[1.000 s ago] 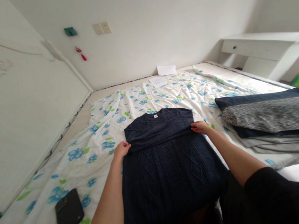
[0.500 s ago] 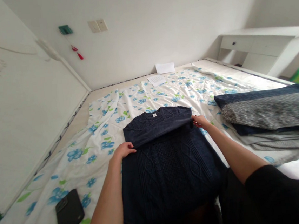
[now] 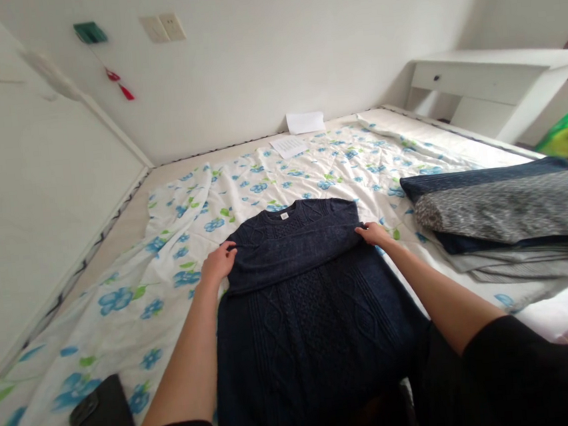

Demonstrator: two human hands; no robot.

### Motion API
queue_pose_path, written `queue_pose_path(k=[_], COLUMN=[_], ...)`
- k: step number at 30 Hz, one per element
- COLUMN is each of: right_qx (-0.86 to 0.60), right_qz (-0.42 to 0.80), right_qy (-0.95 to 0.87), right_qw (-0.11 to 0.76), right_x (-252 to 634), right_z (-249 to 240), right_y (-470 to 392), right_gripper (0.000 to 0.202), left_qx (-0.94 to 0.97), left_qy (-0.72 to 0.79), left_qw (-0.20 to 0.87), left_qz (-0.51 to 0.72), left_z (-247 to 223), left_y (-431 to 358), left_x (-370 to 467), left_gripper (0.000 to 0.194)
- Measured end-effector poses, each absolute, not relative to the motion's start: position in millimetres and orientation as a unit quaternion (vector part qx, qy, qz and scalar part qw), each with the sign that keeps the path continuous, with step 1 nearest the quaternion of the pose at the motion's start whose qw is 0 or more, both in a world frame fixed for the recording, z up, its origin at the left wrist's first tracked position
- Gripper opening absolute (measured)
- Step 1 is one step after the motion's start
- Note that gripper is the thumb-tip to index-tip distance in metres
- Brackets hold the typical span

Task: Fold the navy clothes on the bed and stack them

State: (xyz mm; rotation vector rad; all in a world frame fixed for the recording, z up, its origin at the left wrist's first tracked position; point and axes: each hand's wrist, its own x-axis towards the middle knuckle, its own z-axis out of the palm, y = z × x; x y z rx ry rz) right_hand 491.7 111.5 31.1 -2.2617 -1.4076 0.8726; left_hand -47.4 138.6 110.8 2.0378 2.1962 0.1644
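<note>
A dark navy cable-knit sweater (image 3: pixel 319 317) lies spread on the bed, its neckline and small white label towards the wall. One sleeve (image 3: pixel 288 259) runs flat across the chest from side to side. At the left shoulder edge, my left hand (image 3: pixel 219 261) pinches the knit between thumb and fingers. My right hand (image 3: pixel 374 234) grips the cloth at the opposite edge, near the sleeve's right end. The sweater's lower hem fades into shadow by my dark clothing.
Folded grey and navy knitwear (image 3: pixel 509 208) is stacked on the right. A black phone (image 3: pixel 102 423) lies at the lower left on the floral sheet (image 3: pixel 172 304). Papers (image 3: pixel 290 147) rest near the wall; a white desk (image 3: pixel 483 86) stands at the far right.
My left hand has moved up along the sweater's left edge towards the shoulder. The sleeve now lies flatter across the chest. My right hand stays at the right edge. The view has shifted slightly.
</note>
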Motion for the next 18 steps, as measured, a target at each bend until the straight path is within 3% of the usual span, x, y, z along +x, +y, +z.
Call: queue_pose_path(k=[5, 10, 14, 18], right_qx=[-0.791, -0.794, -0.780, -0.783], right_qz=[0.330, 0.314, 0.285, 0.295], right_qy=[-0.488, -0.499, -0.522, -0.502], right_qw=[0.164, 0.152, 0.196, 0.218], right_x=[496, 501, 502, 499], right_z=[29, 29, 34, 35], right_y=[112, 119, 125, 122], right_gripper=[0.029, 0.025, 0.029, 0.023], left_qx=[0.674, 0.644, 0.580, 0.576], left_qy=[0.736, 0.763, 0.811, 0.815], left_qw=[0.065, 0.054, 0.035, 0.058], left_qz=[0.018, 0.017, 0.065, 0.034], left_z=[87, 72, 80, 73], left_y=[181, 200, 201, 193], left_x=[-37, -54, -77, -86], left_gripper=[0.058, 0.045, 0.050, 0.040])
